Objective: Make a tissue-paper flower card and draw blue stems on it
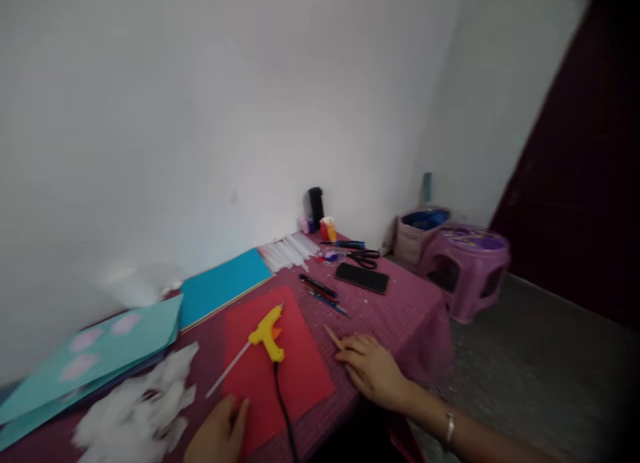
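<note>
My right hand [373,371] rests low over the table's front edge, its fingers closed on a thin tan stick [333,337] that pokes out past the fingertips. My left hand [219,431] is at the bottom of the view by the lower left edge of a red sheet [305,376]. Its thumb stands apart from the fingers and I see nothing held. On the red sheet lies a yellow glue gun [270,336] with a long glue stick [229,369] out of its back and a black cord [284,403] running toward me. The view is slightly blurred.
White crumpled scraps [135,416], light-blue sheets [120,336] and blue sheets [225,283] lie left. Beyond are glue sticks [287,251], pens [319,286], a phone [362,277], scissors [364,257] and paint bottles [327,229]. A pink stool [467,276] stands right.
</note>
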A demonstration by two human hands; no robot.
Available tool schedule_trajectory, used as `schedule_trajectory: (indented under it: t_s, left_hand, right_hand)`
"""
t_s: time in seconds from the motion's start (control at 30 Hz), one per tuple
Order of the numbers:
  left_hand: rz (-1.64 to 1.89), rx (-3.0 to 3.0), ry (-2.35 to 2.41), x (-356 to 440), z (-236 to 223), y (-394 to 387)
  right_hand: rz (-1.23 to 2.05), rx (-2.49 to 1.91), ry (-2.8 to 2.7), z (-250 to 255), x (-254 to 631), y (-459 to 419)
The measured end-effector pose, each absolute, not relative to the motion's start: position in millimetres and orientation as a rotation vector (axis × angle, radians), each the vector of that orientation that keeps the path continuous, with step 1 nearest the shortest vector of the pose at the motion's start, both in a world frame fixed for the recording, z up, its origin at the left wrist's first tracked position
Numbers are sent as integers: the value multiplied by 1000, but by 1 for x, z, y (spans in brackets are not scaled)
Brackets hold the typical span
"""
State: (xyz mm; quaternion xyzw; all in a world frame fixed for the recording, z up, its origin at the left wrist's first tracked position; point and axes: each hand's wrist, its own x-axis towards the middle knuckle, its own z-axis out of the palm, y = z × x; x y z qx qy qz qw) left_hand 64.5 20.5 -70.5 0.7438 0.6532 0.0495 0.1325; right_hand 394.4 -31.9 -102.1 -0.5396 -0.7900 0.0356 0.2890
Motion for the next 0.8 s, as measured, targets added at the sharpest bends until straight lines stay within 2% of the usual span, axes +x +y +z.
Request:
schedule_trajectory:
  t_s: [0.47,0.8]
  left_hand:
    - [374,2196,2042,72,-72,7]
    - [472,2200,1974,73,-72,5]
  right_hand:
    - [-123,-1406,-2222,-157,422,-15]
    - [-139,-1440,-2212,-144,416,-19]
